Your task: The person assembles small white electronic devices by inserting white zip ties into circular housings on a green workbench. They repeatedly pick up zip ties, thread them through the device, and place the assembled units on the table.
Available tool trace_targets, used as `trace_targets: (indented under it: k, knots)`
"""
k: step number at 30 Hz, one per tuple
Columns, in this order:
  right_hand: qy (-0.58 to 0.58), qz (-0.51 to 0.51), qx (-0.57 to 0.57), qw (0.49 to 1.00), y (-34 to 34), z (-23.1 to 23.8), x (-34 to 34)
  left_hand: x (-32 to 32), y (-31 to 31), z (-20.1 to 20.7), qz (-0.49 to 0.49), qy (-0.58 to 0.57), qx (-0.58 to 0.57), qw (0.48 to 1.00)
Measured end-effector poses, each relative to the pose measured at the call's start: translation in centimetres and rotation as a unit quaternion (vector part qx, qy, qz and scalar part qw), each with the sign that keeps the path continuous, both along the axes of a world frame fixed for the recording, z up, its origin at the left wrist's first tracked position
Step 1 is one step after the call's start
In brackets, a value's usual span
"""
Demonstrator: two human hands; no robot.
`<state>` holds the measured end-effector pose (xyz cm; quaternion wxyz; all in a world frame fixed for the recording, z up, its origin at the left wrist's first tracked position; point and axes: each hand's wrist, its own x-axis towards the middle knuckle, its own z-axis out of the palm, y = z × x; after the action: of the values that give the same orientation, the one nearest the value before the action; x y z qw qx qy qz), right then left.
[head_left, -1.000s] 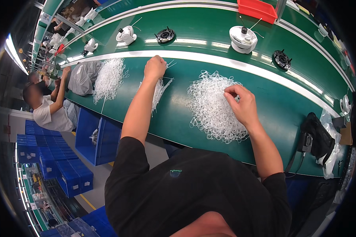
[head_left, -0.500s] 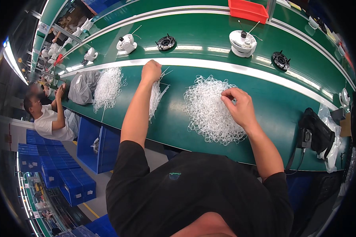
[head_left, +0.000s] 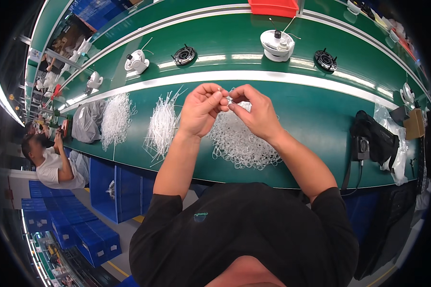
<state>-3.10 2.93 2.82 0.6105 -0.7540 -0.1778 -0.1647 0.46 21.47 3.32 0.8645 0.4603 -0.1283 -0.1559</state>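
Observation:
My left hand point(head_left: 202, 109) and my right hand point(head_left: 257, 112) meet fingertip to fingertip over the bench. Both are closed in a pinch on a small white piece point(head_left: 229, 100), apparently a thin plastic cable tie; most of it is hidden by the fingers. Beneath and just behind my right hand spreads a large heap of white looped cable ties point(head_left: 246, 148). To the left of my left forearm lies a pile of straight white cable ties point(head_left: 162, 126), its strips pointing mostly away from me.
Another white heap point(head_left: 116, 119) and a grey plastic bag point(head_left: 85, 122) lie farther left, near a seated person point(head_left: 57, 162). On the conveyor beyond stand white housings point(head_left: 277, 45) and black round parts point(head_left: 184, 55). A black bag point(head_left: 376, 143) is at right.
My left hand has come right from the straight ties, and my right hand has moved left and up from the looped heap. The hands now meet on the small white piece.

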Motion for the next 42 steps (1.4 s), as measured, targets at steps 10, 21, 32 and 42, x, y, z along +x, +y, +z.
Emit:
trace_targets:
  k: [10,21,32,42]
  knots:
    - [-0.029,-0.071,0.028,0.997,-2.3,-0.7,-1.1,-2.0,-5.0,-1.1,0.176,-0.132,0.193,0.956]
    - [0.084,-0.004,0.207,0.975,-2.8,-1.1,-0.9,-1.9,-6.6,-1.2,0.120,0.021,-0.070,0.990]
    - [-0.077,-0.132,0.081,0.985,-2.3,-0.6,-0.9,-2.9,-7.1,-1.4,0.194,-0.113,0.140,0.964]
    - [-0.088,-0.137,0.031,0.986,-2.4,-0.4,-0.9,-3.0,-7.1,-1.6,0.172,-0.089,0.128,0.973]
